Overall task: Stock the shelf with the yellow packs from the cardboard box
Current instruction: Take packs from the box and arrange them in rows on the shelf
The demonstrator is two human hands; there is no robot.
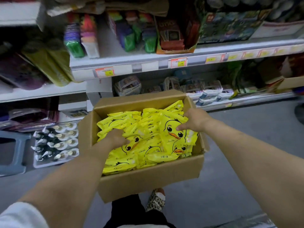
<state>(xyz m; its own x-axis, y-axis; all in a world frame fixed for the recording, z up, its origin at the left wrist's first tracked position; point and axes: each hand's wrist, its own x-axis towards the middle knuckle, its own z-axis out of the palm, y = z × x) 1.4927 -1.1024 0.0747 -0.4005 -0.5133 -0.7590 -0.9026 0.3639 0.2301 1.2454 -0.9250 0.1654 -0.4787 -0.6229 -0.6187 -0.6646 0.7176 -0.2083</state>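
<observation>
On the floor at far left, a blue plastic stool [11, 153], and just beside it a tray of small bottles [56, 142]. Next, the left hand [113, 139], down inside the open cardboard box [148, 183], fingers [125, 142] bent onto the heap of yellow packs [125, 163]; cannot tell whether any pack is gripped. Box in front of the shelf [131, 60], filled with the packs. Further right, the right hand [195, 120], thumb and fingers pinching the top of an upright duck-print pack [174, 134] near the box's right wall. Behind, on the lower shelf, small white packages [212, 92].
</observation>
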